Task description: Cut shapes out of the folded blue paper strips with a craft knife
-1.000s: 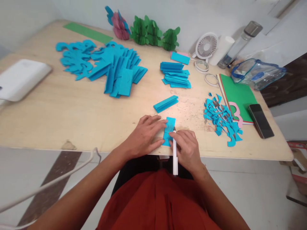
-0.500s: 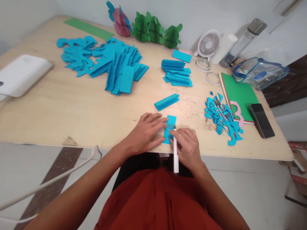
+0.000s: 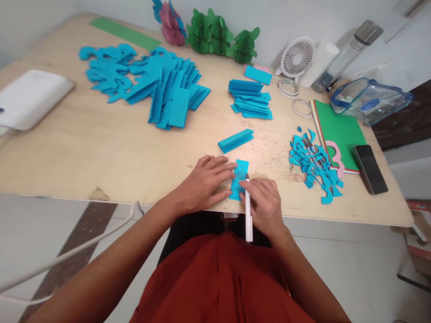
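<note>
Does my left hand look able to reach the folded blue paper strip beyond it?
Probably yes: only pale wooden tabletop shows between your left hand and the folded strip, though that hand touches the small blue paper rectangle.

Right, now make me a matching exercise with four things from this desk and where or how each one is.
Column one
1. white pen
2. dark phone
3. white fan
4. curved cut-out

Column two
A. standing at the back, by the wall
B. pink, lying partly over the green sheet
C. held in the right hand
D. lying flat near the right edge of the table

Right pairs: 1-C, 2-D, 3-A, 4-B
</note>
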A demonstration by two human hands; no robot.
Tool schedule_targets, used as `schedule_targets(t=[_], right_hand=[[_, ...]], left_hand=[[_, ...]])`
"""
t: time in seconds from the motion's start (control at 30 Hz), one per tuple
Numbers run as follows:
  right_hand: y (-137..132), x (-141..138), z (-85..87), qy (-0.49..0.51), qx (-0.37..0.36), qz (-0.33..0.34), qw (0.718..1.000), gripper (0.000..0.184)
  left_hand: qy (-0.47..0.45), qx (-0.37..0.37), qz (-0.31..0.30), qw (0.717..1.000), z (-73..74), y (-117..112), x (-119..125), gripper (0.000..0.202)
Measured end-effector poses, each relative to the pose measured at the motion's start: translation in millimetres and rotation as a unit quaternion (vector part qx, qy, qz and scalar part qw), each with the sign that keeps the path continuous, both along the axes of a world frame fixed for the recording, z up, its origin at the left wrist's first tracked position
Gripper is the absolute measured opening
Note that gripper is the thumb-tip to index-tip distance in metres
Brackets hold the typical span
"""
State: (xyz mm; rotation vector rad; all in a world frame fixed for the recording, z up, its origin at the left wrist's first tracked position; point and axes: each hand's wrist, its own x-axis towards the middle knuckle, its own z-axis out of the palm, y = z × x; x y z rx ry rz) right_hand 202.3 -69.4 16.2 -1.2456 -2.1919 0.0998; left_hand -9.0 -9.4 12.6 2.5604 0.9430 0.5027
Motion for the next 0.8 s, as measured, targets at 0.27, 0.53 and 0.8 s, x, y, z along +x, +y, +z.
schedule_targets(t=[0.27, 0.53, 0.8], right_hand=[[0.1, -0.6, 0.5, -0.007, -0.011, -0.004, 1.000, 0.022], [-0.4, -0.6, -0.2, -0.008, -0.018, -0.009, 1.000, 0.024], [-0.3, 0.0, 0.1, -0.011, -0.016, -0.004, 1.000, 0.025]], left_hand=[[-0.006, 0.010, -0.008, 1.000, -2.0, 1.6, -0.8, 0.039], [-0.003, 0.000, 0.002, 1.000, -2.8, 0.2, 0.6, 0.029], [-0.010, 0.013, 0.006, 1.000, 0.8, -2.3, 3.9, 0.031]])
